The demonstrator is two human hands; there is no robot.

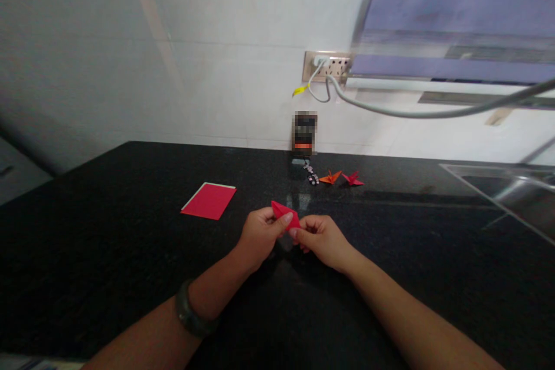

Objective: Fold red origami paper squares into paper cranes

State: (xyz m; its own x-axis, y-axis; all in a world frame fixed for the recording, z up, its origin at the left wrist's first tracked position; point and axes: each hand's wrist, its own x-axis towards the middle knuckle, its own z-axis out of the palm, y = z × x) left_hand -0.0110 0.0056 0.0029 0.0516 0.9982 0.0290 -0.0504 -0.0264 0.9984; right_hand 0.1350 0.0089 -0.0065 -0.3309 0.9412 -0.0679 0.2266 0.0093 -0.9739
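Note:
A small folded piece of red paper [284, 213] is held just above the black countertop [108, 254], pinched from both sides. My left hand [259, 236] grips its left part between thumb and fingers. My right hand [321, 238] pinches its right end, fingers curled. A dark band sits on my left wrist.
A stack of red paper sheets [208, 200] lies to the left. An orange paper crane [330, 177] and a red paper crane [352, 178] stand further back, beside a small dark box [304, 136] by the white wall. A sink [515, 191] is at right, with a wall socket [327, 66] and cable above.

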